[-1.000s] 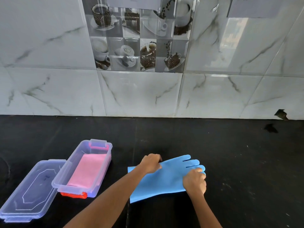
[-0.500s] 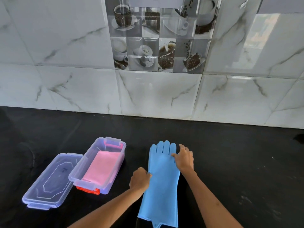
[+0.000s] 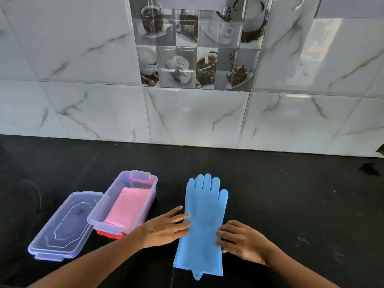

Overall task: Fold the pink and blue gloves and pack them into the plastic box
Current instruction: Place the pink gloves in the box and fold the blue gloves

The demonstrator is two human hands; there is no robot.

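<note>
While the blue glove (image 3: 202,223) lies flat on the black counter (image 3: 291,204), fingertips toward 12 o'clock, my left hand (image 3: 166,228) and right hand (image 3: 242,241) press its edges with spread fingers; the pink glove (image 3: 126,206) sits folded in the plastic box (image 3: 99,222) at 9 o'clock.

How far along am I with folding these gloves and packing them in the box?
About halfway. Done: the pink glove lies folded inside the plastic box, whose lid sits off beside it. In hand: the blue glove lies flat and unfolded on the black counter, with your left hand and right hand pressed open on its edges. Left: fold it and put it in the box.
</note>
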